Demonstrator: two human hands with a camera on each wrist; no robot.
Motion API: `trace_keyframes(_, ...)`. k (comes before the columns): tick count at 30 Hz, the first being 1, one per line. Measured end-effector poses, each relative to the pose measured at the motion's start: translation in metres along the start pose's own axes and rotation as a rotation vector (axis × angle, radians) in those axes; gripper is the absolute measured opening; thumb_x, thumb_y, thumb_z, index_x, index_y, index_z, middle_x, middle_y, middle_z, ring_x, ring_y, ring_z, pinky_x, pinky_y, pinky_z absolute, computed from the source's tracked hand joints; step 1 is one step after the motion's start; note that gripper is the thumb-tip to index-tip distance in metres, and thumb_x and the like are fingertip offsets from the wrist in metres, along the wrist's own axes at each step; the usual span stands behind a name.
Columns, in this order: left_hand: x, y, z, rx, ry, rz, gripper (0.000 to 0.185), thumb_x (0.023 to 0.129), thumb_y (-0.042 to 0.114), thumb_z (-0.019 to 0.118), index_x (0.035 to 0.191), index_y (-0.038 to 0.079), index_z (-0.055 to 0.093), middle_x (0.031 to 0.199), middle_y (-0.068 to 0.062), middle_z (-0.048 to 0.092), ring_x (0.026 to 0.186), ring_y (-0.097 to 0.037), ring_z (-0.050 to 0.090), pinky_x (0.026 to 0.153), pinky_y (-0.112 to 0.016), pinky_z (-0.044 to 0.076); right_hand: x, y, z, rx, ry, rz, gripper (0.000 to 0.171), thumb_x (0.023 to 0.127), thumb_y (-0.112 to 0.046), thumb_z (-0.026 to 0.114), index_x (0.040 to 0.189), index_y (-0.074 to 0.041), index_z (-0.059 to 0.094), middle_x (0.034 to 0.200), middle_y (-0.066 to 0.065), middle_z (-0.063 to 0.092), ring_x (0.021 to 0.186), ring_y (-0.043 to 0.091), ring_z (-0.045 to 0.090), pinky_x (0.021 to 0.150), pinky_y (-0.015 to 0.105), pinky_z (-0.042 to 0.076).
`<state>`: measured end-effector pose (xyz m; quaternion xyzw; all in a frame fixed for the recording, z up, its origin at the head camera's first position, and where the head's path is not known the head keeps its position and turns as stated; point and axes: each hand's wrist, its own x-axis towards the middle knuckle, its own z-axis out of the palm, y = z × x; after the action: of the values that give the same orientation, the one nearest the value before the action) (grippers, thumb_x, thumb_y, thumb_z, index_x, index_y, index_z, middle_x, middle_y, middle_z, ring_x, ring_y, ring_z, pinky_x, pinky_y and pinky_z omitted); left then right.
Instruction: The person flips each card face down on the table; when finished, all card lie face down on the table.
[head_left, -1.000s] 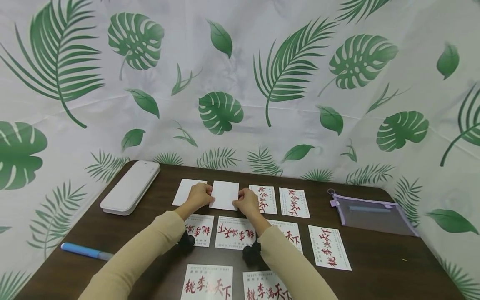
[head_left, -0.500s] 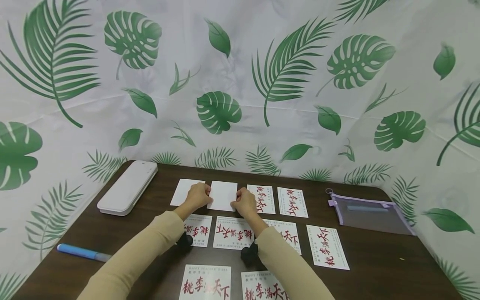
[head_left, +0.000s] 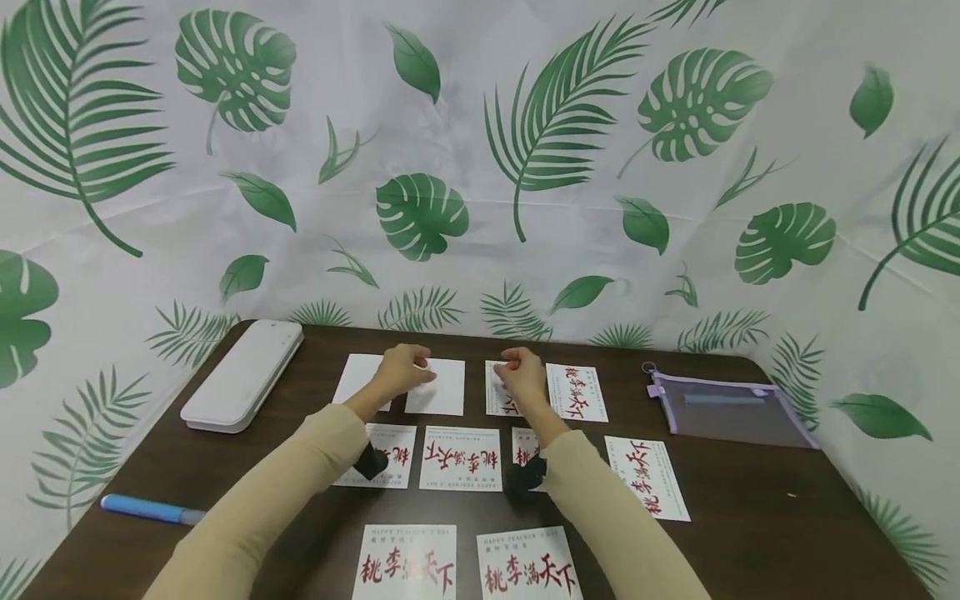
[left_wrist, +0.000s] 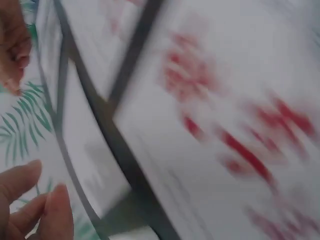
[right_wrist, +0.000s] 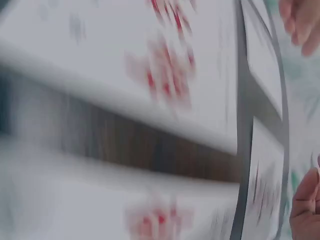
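Observation:
In the back row on the table lie two blank white cards: the left one (head_left: 352, 379) and the right one (head_left: 442, 392). My left hand (head_left: 399, 372) hovers between them, fingers loosely bent with nothing in them. My right hand (head_left: 523, 377) is over a card with red characters (head_left: 498, 400), covering part of it and holding nothing. Beside it lies another printed card (head_left: 577, 392). The left wrist view shows the left thumb and fingers (left_wrist: 59, 212) bare at the lower left. In the right wrist view, the right hand (right_wrist: 305, 205) sits at the right edge.
A middle row of printed cards (head_left: 461, 458) runs under the wrists, and two more (head_left: 405, 562) lie in front. A white case (head_left: 243, 375) stands back left, a blue pen (head_left: 146, 508) left. A purple zip pouch (head_left: 731, 408) lies right. A leaf-patterned cloth (head_left: 450, 125) hangs behind.
Both hands have let go of the right blank card, which now lies in the back row. The right hand has moved right, over the neighbouring printed card; the left has lifted slightly.

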<state>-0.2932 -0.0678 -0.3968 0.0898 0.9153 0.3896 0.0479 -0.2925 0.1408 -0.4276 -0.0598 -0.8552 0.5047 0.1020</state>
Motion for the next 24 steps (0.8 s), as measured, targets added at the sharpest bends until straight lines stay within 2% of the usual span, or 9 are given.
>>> trace_keyframes(4,0.011,0.019,0.016,-0.164,-0.062,-0.019,0.050,0.082,0.005,0.069,0.128,-0.007,0.051,0.115,-0.023,0.060,0.088,-0.028,0.067,0.072,-0.027,0.055,0.011,0.019,-0.023,0.036,0.018,0.069,0.027,0.082,-0.001,0.066,0.108,0.007,0.061,0.078,0.008,0.056,0.061,0.010,0.051,0.052,0.018,0.043)
trace_keyframes(8,0.021,0.029,0.037,-0.189,-0.084,-0.015,0.054,0.080,0.004,0.071,0.128,-0.007,0.051,0.114,-0.022,0.061,0.085,-0.026,0.068,0.069,-0.026,0.055,0.015,0.030,-0.033,-0.008,0.007,0.079,0.030,0.082,-0.002,0.068,0.110,0.007,0.061,0.080,0.008,0.057,0.068,0.013,0.052,0.054,0.019,0.043)
trace_keyframes(12,0.029,0.034,0.052,-0.131,-0.083,-0.006,0.055,0.078,0.005,0.073,0.128,-0.005,0.053,0.113,-0.019,0.062,0.088,-0.025,0.067,0.072,-0.027,0.055,0.017,0.035,-0.038,-0.082,-0.002,0.058,0.032,0.080,-0.003,0.069,0.110,0.006,0.062,0.081,0.011,0.060,0.073,0.018,0.054,0.056,0.021,0.042)
trace_keyframes(18,0.039,0.037,0.066,-0.001,-0.084,0.025,0.057,0.077,0.010,0.076,0.127,-0.005,0.054,0.110,-0.015,0.063,0.102,-0.027,0.060,0.084,-0.033,0.051,0.020,0.039,-0.040,-0.129,-0.036,0.085,0.036,0.078,0.000,0.070,0.112,0.006,0.061,0.078,0.011,0.061,0.068,0.018,0.054,0.057,0.024,0.044)
trace_keyframes(21,0.041,0.037,0.071,0.034,-0.082,0.024,0.056,0.076,0.010,0.077,0.125,-0.005,0.056,0.108,-0.014,0.063,0.101,-0.027,0.059,0.086,-0.035,0.050,0.022,0.040,-0.040,-0.147,-0.050,0.096,0.037,0.077,0.000,0.070,0.112,0.005,0.060,0.080,0.012,0.062,0.067,0.017,0.055,0.057,0.025,0.045)
trace_keyframes(24,0.042,0.040,0.074,0.059,-0.064,0.040,0.053,0.074,0.009,0.078,0.121,-0.005,0.058,0.104,-0.014,0.063,0.096,-0.026,0.059,0.083,-0.035,0.051,0.025,0.040,-0.041,-0.177,-0.062,0.093,0.037,0.078,-0.001,0.070,0.112,0.006,0.059,0.081,0.013,0.062,0.066,0.018,0.057,0.057,0.026,0.047)
